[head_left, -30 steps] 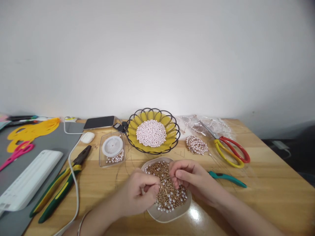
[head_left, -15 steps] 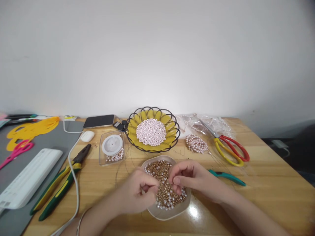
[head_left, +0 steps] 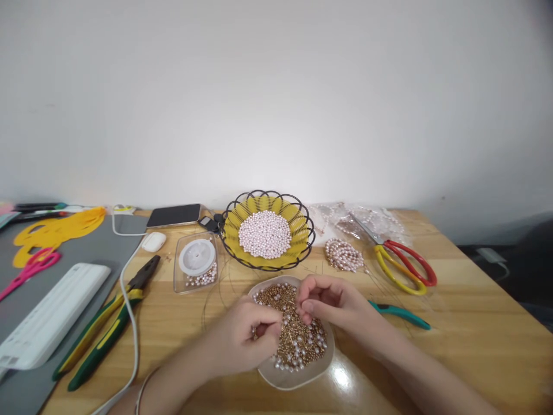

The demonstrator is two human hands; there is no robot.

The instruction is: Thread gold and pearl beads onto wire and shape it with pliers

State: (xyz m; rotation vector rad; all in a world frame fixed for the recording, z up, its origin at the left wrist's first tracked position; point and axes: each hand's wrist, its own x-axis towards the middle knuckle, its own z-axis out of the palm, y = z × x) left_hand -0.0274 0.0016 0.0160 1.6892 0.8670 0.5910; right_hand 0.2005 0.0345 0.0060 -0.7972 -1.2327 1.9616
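Observation:
My left hand (head_left: 250, 334) is closed in a pinch over the left side of a shallow beige dish (head_left: 298, 380). Thumb and forefinger press together; whatever lies between them is too small to make out. Over the dish's right side, my right hand (head_left: 326, 301) also has its fingertips pinched, with their contents unclear. Small gold beads and pale pearl beads (head_left: 298, 346) fill the dish below both hands, and a thin gold pin or stick lies among them. Fine wire (head_left: 205, 305) curves across the table beside my left hand.
Behind the dish stands a yellow basket (head_left: 298, 248) of pearl beads. Left are a clear box (head_left: 177, 282) with a white spool, pliers (head_left: 125, 305), a white cable and a power strip (head_left: 56, 317). On the right lie beaded strands (head_left: 343, 255), scissors (head_left: 401, 265) and a teal-handled tool (head_left: 404, 314).
My right hand has lifted slightly up, and its fingertips are drawn closer together. The left hand has shifted a little to the right, still pinched.

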